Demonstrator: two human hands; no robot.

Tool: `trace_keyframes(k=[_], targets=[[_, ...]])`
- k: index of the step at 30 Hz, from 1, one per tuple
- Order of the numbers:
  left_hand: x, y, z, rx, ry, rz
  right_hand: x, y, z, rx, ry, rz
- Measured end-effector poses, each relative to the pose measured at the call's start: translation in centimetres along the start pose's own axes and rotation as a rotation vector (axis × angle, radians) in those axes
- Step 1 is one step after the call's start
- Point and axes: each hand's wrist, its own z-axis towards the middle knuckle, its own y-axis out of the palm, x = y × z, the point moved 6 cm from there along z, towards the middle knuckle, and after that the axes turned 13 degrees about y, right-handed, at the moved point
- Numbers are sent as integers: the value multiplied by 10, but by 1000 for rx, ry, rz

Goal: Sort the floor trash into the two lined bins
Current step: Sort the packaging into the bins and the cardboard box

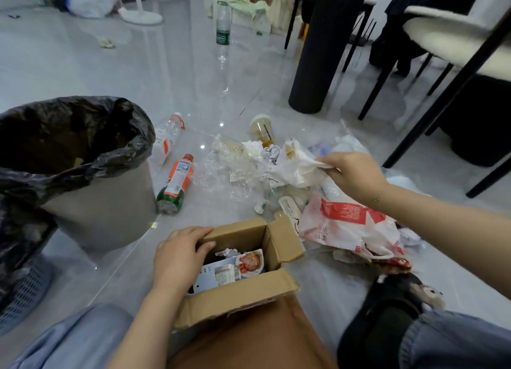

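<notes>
An open cardboard box stands on the floor in front of me, with printed packaging and crumpled paper inside. My left hand grips its left wall, fingers curled over the rim. My right hand pinches a white plastic bag lifted off the trash pile. A grey bin with a black liner stands at the left. A second, blue mesh bin shows at the lower left, mostly hidden by black liner.
On the floor lie an orange-labelled bottle, a clear bottle, a drink cup, clear plastic wrap and a red-and-white bag. A water bottle stands further back. A dark table pillar and chair legs stand at the right.
</notes>
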Motion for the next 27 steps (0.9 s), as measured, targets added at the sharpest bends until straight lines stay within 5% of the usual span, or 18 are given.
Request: trace_keyframes(k=[8,12,15,17,23,27], targets=[[26,-29,-13,285,100,-304,-30,-90,-16,-22,-130,232],[66,-42,-19,290,-50,-1028,-61,-109,-44,-10,-354,375],[83,-21,-22,130,-375,-1768,-78,-90,-65,-5,-477,374],[91,-11,-25,-11,-468,-2020,-87,-69,-78,-2,-571,304],[80,-13,-30,-43,-411,-2301,-97,-21,-100,-199,-645,182],[61,-3,-29,73,-484,-1984,-82,-8,-105,-722,-444,50]])
